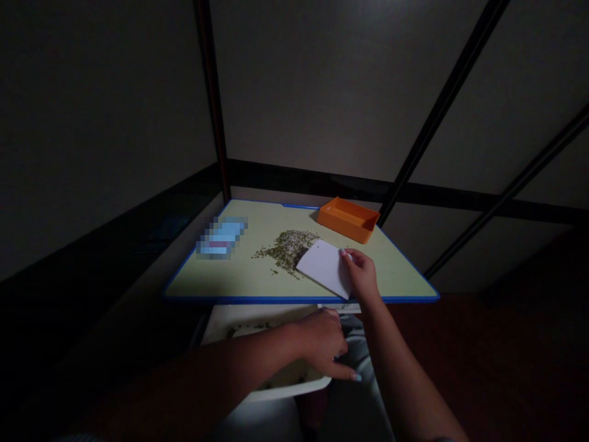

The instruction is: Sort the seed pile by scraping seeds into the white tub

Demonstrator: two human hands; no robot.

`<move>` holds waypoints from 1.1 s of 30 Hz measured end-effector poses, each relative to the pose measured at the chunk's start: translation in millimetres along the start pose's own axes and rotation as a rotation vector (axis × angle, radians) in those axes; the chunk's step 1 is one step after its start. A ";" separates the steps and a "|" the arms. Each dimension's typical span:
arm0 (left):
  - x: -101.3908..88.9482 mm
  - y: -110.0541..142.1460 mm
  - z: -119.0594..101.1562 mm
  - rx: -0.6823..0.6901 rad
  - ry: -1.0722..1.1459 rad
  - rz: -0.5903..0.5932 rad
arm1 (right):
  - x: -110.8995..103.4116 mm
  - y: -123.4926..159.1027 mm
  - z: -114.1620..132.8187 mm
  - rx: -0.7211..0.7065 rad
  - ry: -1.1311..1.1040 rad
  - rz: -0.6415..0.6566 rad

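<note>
A pale green board with a blue edge (pixel 216 282) lies flat ahead of me, with a loose pile of small green-brown flakes or seeds (pixel 285 252) on its middle. My right hand (pixel 361 274) is shut on the edge of a thin white plastic scraper (pixel 322 267), whose far end touches the pile. Below the board's near edge, my left hand (pixel 322 341) hangs over a white tub (pixel 285 393) with green bits in it. Part of the tub is hidden under the board and my left forearm.
An orange rectangular tray (pixel 348 220) stands at the board's far edge. A blurred blue-and-white packet (pixel 221 237) lies at the board's left. Grey trousers (pixel 359 399) show beneath my arms. Dark walls and dark poles surround the board, with a dark reddish floor (pixel 483 344) on the right.
</note>
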State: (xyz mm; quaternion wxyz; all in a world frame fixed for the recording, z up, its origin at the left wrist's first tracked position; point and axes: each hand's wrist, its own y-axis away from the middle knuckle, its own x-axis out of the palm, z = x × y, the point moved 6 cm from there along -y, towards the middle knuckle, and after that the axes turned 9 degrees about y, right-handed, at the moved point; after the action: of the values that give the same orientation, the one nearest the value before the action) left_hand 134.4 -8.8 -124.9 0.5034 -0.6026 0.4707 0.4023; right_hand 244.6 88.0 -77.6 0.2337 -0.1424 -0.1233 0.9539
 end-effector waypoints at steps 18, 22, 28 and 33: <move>-15.9 -10.5 -14.9 -0.271 -0.088 0.184 | -3.1 -2.2 -20.9 0.051 -0.044 0.040; -11.0 -16.5 -9.1 -0.332 -0.059 0.214 | -2.5 -2.5 -21.7 0.031 -0.031 0.049; -7.1 -18.3 -6.9 -0.312 0.019 0.303 | -1.8 -3.4 -21.2 0.008 -0.019 0.043; -18.0 -16.3 -5.2 -0.302 0.069 0.286 | -0.3 -2.0 -22.1 0.046 -0.035 0.046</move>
State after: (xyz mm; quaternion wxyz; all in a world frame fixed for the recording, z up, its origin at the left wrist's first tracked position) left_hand 146.1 -10.2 -103.0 0.3286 -0.6118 0.5026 0.5148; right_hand 253.0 93.3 -97.4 0.2128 -0.1231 -0.1020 0.9639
